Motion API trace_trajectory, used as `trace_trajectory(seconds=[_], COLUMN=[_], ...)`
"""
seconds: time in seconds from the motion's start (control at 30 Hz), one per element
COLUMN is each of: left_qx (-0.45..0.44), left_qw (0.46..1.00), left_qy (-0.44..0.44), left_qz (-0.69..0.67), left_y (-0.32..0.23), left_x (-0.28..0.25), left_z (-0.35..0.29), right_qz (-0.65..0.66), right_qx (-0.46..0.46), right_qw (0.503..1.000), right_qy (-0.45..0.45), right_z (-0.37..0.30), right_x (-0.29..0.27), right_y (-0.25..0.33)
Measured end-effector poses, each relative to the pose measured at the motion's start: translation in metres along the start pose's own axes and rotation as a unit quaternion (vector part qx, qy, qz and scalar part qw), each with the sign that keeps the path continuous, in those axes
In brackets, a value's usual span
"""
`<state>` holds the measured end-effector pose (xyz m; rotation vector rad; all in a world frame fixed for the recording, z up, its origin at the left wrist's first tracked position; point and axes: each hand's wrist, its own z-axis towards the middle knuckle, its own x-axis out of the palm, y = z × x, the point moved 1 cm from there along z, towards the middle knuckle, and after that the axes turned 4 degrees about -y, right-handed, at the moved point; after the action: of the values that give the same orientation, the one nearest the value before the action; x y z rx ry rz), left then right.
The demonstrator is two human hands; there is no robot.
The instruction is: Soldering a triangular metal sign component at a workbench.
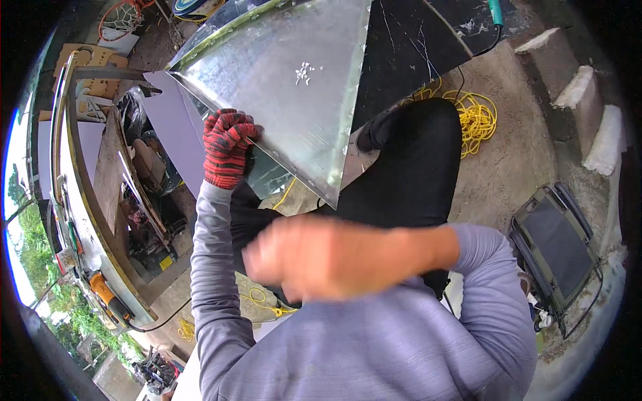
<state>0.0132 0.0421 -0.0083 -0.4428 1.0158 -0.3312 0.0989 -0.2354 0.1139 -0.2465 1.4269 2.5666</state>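
My left hand (229, 144), in a red-and-black striped knit glove, has its fingers curled over the near left edge of a grey metal panel (274, 80). This panel is roughly triangular, with a corner pointing toward me and greenish-yellow strips along its edges. Small white scraps (304, 73) lie on its surface. Bare and smeared by motion, my right hand (294, 257) is across the front of my body, apart from the panel; its fingers cannot be made out.
Black sheet material (401, 53) lies beyond the panel. A tangled yellow cord (478, 123) rests on the floor at right, near a dark framed panel (558, 237). An orange-and-black power tool (108, 297) sits on the curved ledge at left. A teal-handled tool (495, 12) is far right.
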Motion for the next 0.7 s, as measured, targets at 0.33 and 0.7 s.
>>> trace_trajectory(seconds=[0.33,0.7], left_qx=[-0.391,-0.129], left_qw=[0.746,0.992], left_qy=[-0.131,0.003], left_qz=[-0.524,-0.006], left_y=[-0.007,0.012], left_x=[0.008,0.002], left_z=[-0.006,-0.016], right_qz=[-0.078,0.004], right_qx=[0.099,0.153], right_qw=[0.924,0.904], right_qy=[-0.361,-0.399], right_z=[0.002,0.011], right_x=[-0.061,-0.071], right_y=[-0.016,-0.019])
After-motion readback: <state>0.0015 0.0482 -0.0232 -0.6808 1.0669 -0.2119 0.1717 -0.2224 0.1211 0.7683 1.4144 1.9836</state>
